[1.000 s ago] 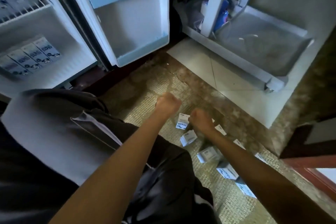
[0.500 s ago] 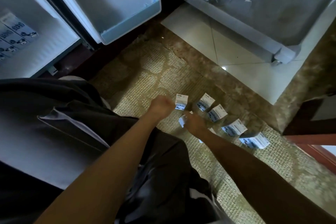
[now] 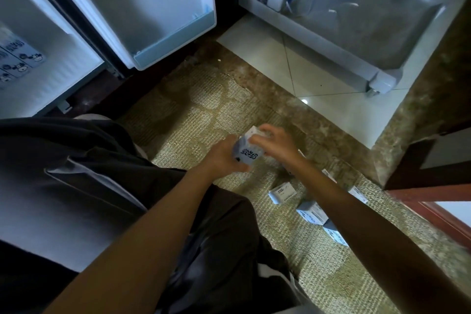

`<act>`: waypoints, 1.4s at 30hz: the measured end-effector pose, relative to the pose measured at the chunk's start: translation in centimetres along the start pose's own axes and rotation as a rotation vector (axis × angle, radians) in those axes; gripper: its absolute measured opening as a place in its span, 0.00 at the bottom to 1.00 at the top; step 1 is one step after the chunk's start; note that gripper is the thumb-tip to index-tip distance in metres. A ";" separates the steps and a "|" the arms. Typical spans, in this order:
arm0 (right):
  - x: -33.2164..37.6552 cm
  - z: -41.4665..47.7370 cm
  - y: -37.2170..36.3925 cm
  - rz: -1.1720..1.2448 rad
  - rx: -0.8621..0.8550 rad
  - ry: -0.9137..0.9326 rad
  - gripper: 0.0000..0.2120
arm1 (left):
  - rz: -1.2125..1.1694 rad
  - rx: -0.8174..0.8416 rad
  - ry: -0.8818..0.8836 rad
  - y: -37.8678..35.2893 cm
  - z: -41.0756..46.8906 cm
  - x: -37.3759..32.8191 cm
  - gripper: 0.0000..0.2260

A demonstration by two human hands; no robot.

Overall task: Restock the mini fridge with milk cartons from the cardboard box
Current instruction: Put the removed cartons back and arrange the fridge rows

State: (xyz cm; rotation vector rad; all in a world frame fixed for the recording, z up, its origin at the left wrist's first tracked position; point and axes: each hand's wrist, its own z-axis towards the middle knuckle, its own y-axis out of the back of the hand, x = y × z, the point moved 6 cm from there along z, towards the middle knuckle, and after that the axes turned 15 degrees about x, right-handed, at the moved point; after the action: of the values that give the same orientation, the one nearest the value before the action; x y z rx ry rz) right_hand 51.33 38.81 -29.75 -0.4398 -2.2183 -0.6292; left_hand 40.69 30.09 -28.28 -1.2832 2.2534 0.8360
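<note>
A small white milk carton (image 3: 248,151) with dark print is held above the woven mat (image 3: 209,109). My left hand (image 3: 224,155) grips it from below and the side. My right hand (image 3: 276,141) closes over its top. Several more cartons (image 3: 283,192) lie on the mat to the right, partly hidden under my right forearm. The open mini fridge (image 3: 51,79) stands at the left, with cartons (image 3: 17,58) lined up inside at the frame's edge. No cardboard box is in view.
The fridge door (image 3: 153,15) hangs open at top centre. A white rolling cart (image 3: 356,33) stands on the tiled floor at top right. A dark wooden frame (image 3: 428,176) juts in at the right. My dark-trousered legs fill the lower left.
Both hands were low over the cartons on the mat; now they have risen together with one carton held between them. The view has shifted slightly.
</note>
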 end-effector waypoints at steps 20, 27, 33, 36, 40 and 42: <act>-13.4 -2.1 -2.9 -0.224 0.036 -0.386 0.40 | 0.124 -0.353 0.041 1.7 -0.8 0.2 0.23; -16.0 -2.0 -4.8 -0.532 0.080 -0.471 0.31 | 0.128 -0.349 0.040 1.6 -0.9 0.5 0.23; -13.5 -1.3 -4.3 -0.540 0.003 -0.383 0.24 | 0.040 -0.392 0.052 1.8 -1.6 0.4 0.24; -10.8 -0.8 -4.1 -0.520 0.007 -0.346 0.29 | 0.000 -0.430 0.062 2.1 -2.1 0.4 0.24; -5.2 0.3 -3.5 -0.446 -0.018 -0.226 0.27 | -0.061 -0.531 0.038 3.7 -3.8 -0.5 0.24; -1.4 0.8 -3.0 -0.438 -0.051 -0.140 0.24 | -0.082 -0.579 0.009 5.3 -5.1 -1.1 0.24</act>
State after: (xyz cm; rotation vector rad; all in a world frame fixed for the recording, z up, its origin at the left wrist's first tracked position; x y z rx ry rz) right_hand 50.26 36.65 -32.15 -0.0158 -2.4580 -0.9068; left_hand 36.31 29.44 -22.25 -1.6018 2.0141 1.5236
